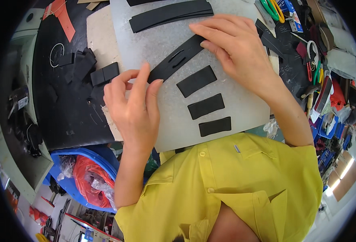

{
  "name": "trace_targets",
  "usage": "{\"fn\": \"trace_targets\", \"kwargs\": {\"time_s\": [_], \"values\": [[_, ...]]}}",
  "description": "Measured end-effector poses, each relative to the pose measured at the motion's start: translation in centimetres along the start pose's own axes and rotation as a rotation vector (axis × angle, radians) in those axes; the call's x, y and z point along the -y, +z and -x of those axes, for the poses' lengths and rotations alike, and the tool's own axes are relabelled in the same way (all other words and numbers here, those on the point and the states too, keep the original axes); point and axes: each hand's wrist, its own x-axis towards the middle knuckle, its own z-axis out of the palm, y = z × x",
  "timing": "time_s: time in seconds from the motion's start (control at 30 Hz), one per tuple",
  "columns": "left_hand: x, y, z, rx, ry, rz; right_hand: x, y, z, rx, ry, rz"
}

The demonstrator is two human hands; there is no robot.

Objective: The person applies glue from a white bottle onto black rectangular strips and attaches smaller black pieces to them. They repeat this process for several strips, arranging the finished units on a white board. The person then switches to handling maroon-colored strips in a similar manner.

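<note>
A flat black strip with two slits [161, 71] lies slantwise over a pale cutting board [165, 121]. My left hand [131, 101] has its thumb and forefinger about the strip's lower left end. The upper right end is between the thumb and fingers of my right hand [238, 52]. Whether the strip is leather or rubber I cannot tell. Below it, three short black pieces [197, 81] lie spaced in a row toward me. Beyond it rests a stack of longer black strips [170, 16].
Loose black pieces [104, 74] and a white loop of cord [57, 55] lie left on the black tabletop [73, 117]. A blue bin [111, 161] with plastic bags stands below that side. At the right are green and yellow rings [272, 10] and assorted tools.
</note>
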Motion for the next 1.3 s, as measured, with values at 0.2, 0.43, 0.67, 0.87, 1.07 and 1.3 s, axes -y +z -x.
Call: {"fn": "trace_targets", "kwargs": {"time_s": [0.2,0.43,0.67,0.87,1.07,1.3], "values": [[-0.4,0.0,-0.4,0.037,-0.078,0.144,-0.1,-0.2,0.1,0.046,0.096,-0.137],[-1.7,2.0,-2.7,-0.141,-0.085,0.300,2.6,0.2,-0.9,0.067,0.097,0.026],[-0.2,1.5,-2.6,-0.017,0.112,0.266,1.7,0.3,1.6,0.082,0.062,-0.242],[0.3,1.7,-2.2,0.035,0.181,0.270,2.0,0.1,1.9,0.174,0.067,-0.213],[0.3,1.9,-2.2,0.027,0.210,0.239,2.0,0.3,1.9,0.179,0.015,-0.144],[0.3,2.0,-2.2,0.030,0.204,0.239,1.9,0.4,1.9,0.191,-0.021,-0.107]]}}
